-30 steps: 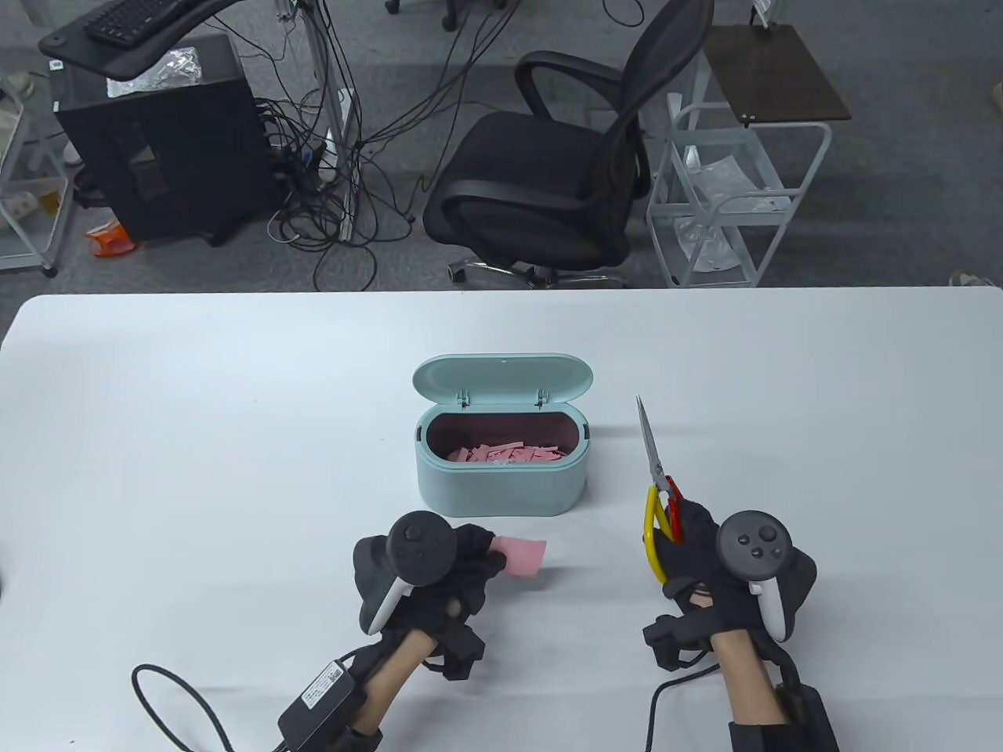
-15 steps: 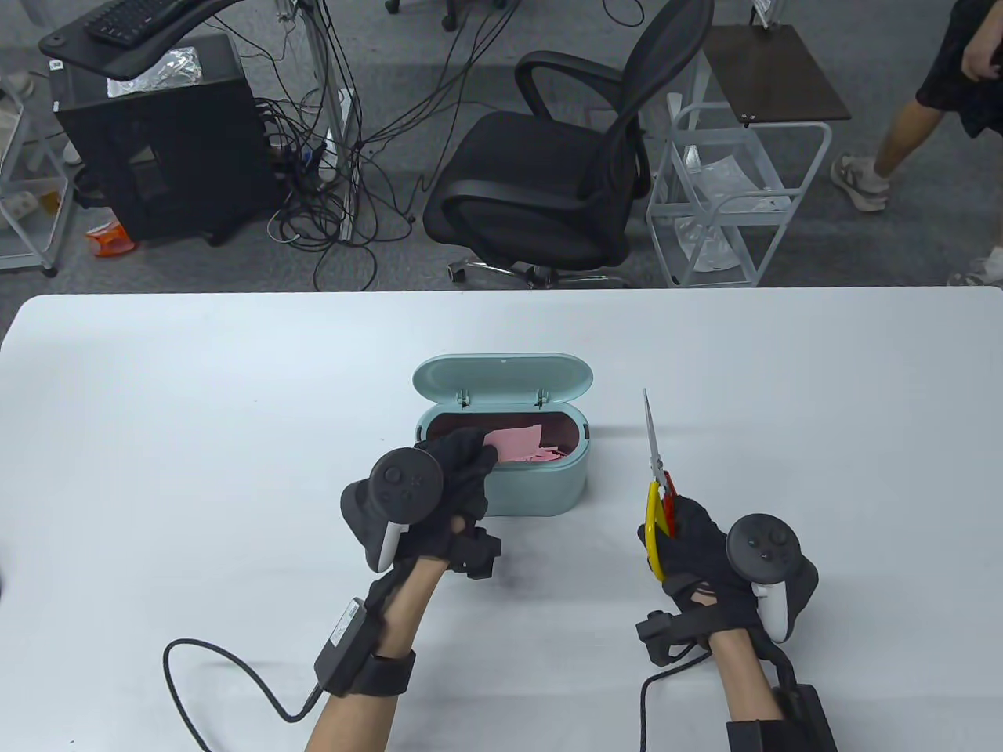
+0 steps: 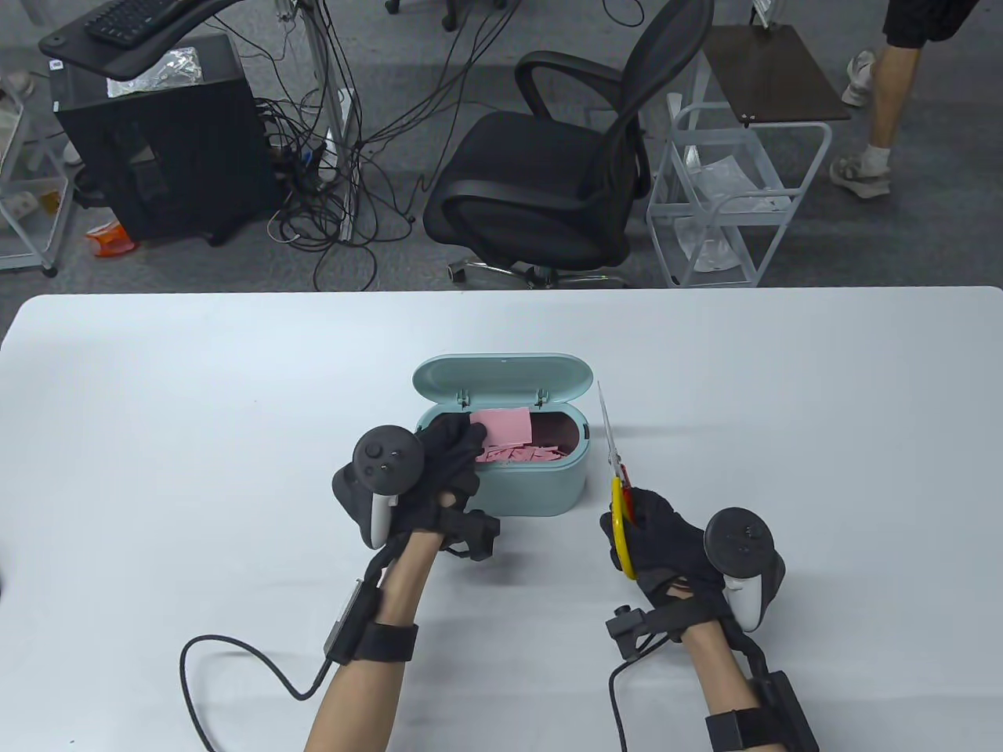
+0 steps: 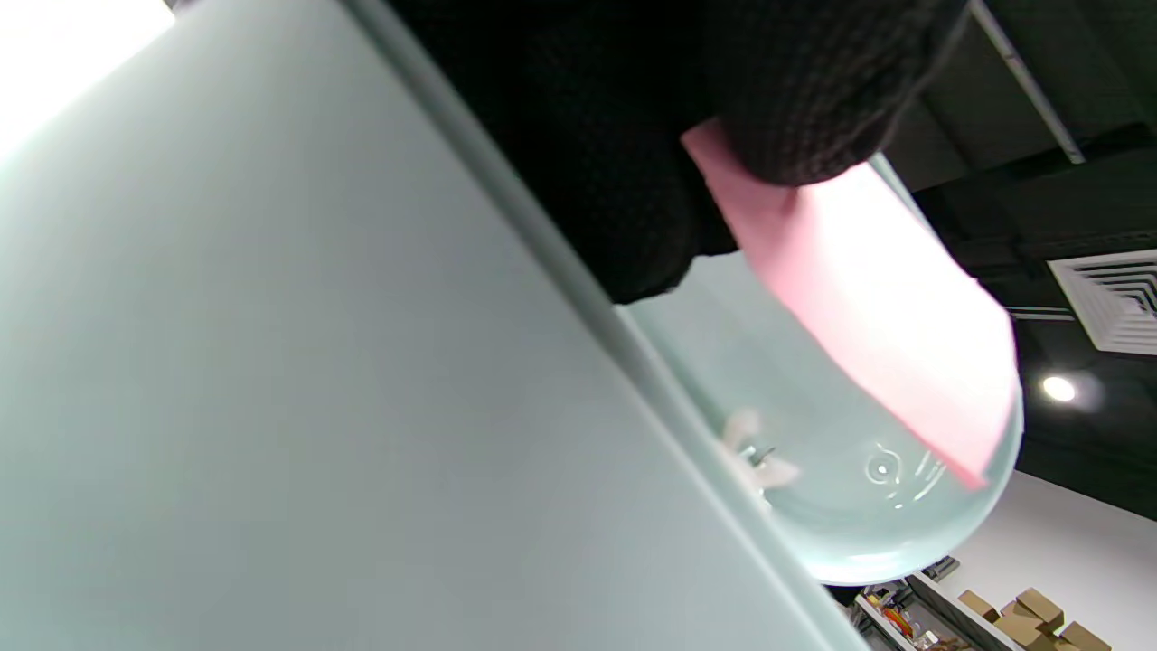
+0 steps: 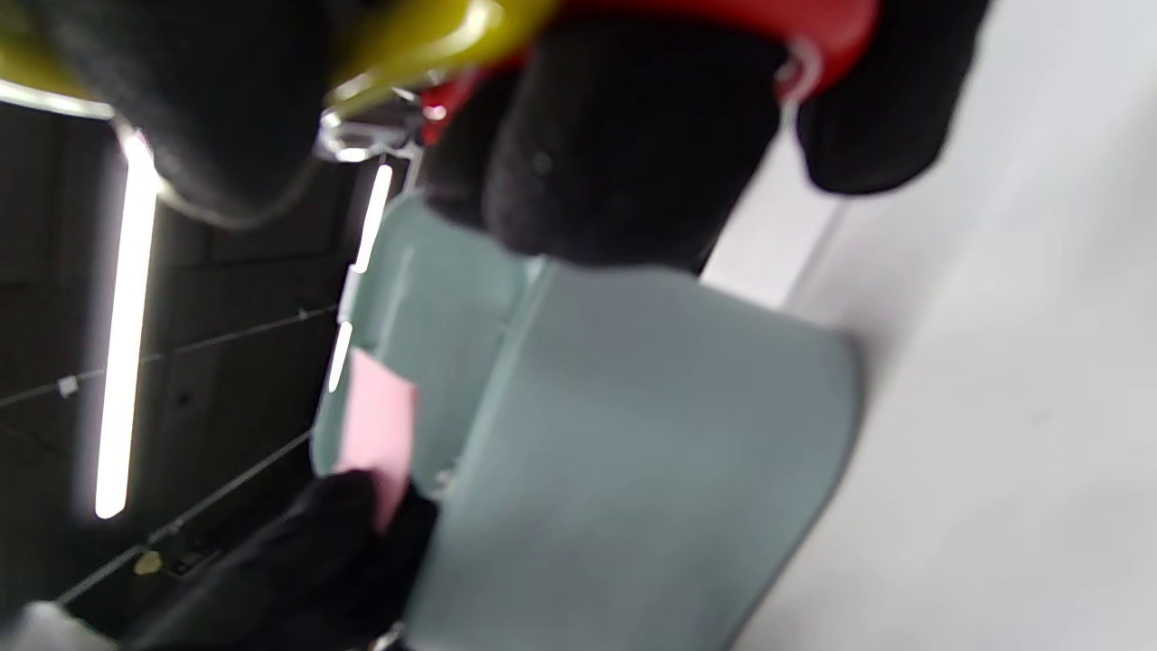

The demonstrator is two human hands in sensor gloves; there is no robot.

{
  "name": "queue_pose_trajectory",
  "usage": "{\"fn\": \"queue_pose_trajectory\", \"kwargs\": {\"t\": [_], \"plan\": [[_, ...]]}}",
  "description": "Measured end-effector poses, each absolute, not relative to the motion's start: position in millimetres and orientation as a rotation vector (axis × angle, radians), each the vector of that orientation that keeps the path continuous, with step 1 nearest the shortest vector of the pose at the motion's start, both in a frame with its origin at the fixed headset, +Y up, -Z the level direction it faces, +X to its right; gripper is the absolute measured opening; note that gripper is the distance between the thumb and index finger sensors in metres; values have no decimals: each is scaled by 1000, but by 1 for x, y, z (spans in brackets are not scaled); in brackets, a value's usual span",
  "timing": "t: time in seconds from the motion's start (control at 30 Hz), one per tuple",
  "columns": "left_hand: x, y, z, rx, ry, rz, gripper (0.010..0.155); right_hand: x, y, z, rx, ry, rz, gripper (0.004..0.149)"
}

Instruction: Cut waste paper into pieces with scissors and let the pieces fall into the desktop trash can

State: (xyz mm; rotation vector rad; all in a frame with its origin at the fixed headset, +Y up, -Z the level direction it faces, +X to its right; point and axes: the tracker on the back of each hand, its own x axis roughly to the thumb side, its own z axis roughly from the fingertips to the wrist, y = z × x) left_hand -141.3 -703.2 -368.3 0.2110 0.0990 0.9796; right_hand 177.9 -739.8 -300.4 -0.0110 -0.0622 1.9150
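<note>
A pale green desktop trash can [image 3: 533, 486] stands mid-table with its lid [image 3: 501, 376] tipped open; pink paper scraps [image 3: 521, 454] lie inside. My left hand [image 3: 450, 450] pinches a pink sheet of paper [image 3: 505, 427] and holds it over the can's left half. The left wrist view shows that paper [image 4: 868, 298] under a fingertip, in front of the lid [image 4: 868, 506]. My right hand [image 3: 666, 540] grips scissors [image 3: 615, 462] with yellow and red handles, blades together and pointing away, just right of the can. The right wrist view shows the can [image 5: 633, 434] and paper [image 5: 375, 425].
The white table [image 3: 196, 439] stretches wide on both sides of the can. Cables trail from both wrists toward the near edge. Beyond the far edge stand an office chair [image 3: 548, 172], a white wire cart [image 3: 736, 204] and a person's legs [image 3: 878, 102].
My left hand lifted the pink paper from the table in front of the can to above its opening. My right hand brought the scissors left, closer to the can.
</note>
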Motion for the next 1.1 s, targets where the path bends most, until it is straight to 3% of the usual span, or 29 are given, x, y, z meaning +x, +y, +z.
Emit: {"fn": "queue_pose_trajectory", "kwargs": {"t": [0.1, 0.17, 0.27, 0.57, 0.97, 1.1], "plan": [[-145, -706, -371, 176, 102, 1022, 40, 160, -732, -306, 8, 9, 1939, 69], [-146, -706, -372, 155, 111, 1041, 40, 142, -730, -310, 67, 173, 1986, 88], [-147, -707, -372, 142, 115, 1059, 40, 125, -735, -315, 86, 317, 1944, 95], [-148, -709, -372, 155, 161, 1109, 40, 114, -765, -304, 92, 402, 1956, 92], [-146, -709, -373, 156, 149, 1068, 39, 97, -766, -315, 102, 423, 1949, 88], [-146, -710, -373, 152, 146, 1060, 39, 98, -767, -319, 80, 414, 1907, 79]]}}
